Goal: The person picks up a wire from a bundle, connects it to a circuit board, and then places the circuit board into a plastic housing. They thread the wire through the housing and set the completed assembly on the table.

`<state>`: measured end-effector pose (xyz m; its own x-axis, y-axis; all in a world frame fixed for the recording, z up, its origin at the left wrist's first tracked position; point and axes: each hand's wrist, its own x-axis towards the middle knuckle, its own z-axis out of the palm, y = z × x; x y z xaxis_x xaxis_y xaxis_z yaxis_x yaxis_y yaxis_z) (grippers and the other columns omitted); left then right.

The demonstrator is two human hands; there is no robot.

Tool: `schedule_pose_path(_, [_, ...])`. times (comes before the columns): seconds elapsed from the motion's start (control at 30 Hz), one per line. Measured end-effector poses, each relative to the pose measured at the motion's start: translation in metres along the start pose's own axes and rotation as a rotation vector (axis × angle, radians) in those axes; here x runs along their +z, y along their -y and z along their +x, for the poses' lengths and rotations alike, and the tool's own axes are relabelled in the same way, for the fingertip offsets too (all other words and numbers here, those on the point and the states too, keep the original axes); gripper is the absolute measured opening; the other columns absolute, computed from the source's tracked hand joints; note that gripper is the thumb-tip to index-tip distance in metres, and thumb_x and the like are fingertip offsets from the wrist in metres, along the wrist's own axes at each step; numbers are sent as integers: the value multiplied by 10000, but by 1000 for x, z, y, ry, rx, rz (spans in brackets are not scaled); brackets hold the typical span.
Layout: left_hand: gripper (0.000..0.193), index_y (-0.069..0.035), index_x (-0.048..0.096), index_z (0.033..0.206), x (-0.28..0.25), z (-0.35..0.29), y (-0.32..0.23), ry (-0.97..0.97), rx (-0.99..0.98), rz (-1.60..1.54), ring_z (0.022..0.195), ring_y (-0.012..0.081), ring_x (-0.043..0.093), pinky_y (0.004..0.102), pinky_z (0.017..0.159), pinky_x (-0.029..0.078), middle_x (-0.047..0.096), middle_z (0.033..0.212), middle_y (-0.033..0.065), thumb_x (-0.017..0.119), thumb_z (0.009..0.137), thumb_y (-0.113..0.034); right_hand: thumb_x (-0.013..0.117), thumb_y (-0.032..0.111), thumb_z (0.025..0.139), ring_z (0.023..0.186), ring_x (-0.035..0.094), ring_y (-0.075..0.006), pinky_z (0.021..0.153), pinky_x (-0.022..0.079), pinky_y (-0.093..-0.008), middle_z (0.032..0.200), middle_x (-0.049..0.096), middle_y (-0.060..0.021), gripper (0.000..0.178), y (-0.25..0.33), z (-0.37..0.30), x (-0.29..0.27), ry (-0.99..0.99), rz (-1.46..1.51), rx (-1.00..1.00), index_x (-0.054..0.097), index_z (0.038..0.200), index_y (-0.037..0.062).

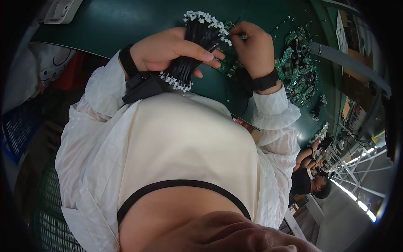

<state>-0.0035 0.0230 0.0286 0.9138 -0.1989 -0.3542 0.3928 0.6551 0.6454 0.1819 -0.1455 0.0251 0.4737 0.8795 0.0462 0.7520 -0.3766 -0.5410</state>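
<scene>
Wearer's L hand (pixel 168 48) held the cable bundle (pixel 195 40) round its middle, thumb across the front, fingers wrapped round behind w/ some tips showing at the R side; bundle = many thin blk leads w/ small wht connectors at both ends, fanned out at top & bottom; it was up in front of the chest, near the edge of the grn table (pixel 138 25), tilted a bit, top end leaning R; R hand (pixel 255 50) was just beside the bundle's upper R side, thumb & index narrow, tips nearly together by the wht connectors, other fingers curled in; can't tell if a connector or lead was b/w those tips; blk wristbands (pixel 266 80) on both wrists, plus a blk boxy item (pixel 142 87) by the L wrist.

Grn circuit boards (pixel 300 69) lay heaped on the table to the R of the R hand, w/ a few more pcs partly hidden behind the hands; a smaller cable bunch (pixel 319 107) lay below the heap; wht plastic part (pixel 63 10) at table's far L; blue crate (pixel 19 126) stood lower L, off the table; co-worker (pixel 304 180) in a dk top was at far R, arms out toward the table.
</scene>
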Motion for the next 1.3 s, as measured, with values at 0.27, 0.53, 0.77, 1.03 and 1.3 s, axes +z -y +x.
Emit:
schedule_pose_path(0.27, [493, -4, 509, 1448, -8, 6, 6, -36, -11, -20, 1335, 293, 586, 301, 808, 603, 594, 1445, 188, 624, 979, -106, 713, 50, 809, 799, 711, -351, 700, 561, -386, 882, 728, -156, 125, 17, 26, -10, 153, -276, -31, 724, 933, 39])
schedule_pose_path(0.53, [486, -7, 519, 1441, -9, 3, 7, -84, 0, -36, 1371, 297, 557, 282, 805, 598, 585, 1461, 171, 625, 977, -105, 773, 42, 694, 743, 713, -362, 683, 560, -427, 746, 710, -193, 44, 28, 71, -13, 342, -306, 28, 754, 734, 40])
schedule_pose_path(0.77, [435, -4, 600, 1358, -14, -1, 15, -120, 44, -72, 1219, 237, 666, 310, 770, 604, 696, 1303, 118, 710, 947, -92, 724, 73, 767, 752, 702, -389, 706, 564, -445, 783, 713, -198, 43, 20, 55, -4, 206, -339, -164, 747, 741, 47])
schedule_pose_path(1.03, [419, -9, 626, 1322, -3, -8, 10, -119, 61, -13, 1087, 198, 714, 272, 743, 591, 718, 1238, 112, 734, 925, -88, 767, 0, 831, 821, 718, -213, 756, 569, -301, 912, 725, -120, 205, 44, 11, -52, 298, 405, -23, 718, 1029, 23])
schedule_pose_path(1.3, [294, 4, 689, 1205, -12, -2, 7, -119, 108, 33, 802, 104, 654, 238, 692, 549, 750, 1092, 88, 734, 938, -108, 786, -2, 830, 802, 710, -210, 730, 561, -286, 940, 724, -109, 225, 53, -7, -45, 145, 113, -211, 704, 1038, 23])
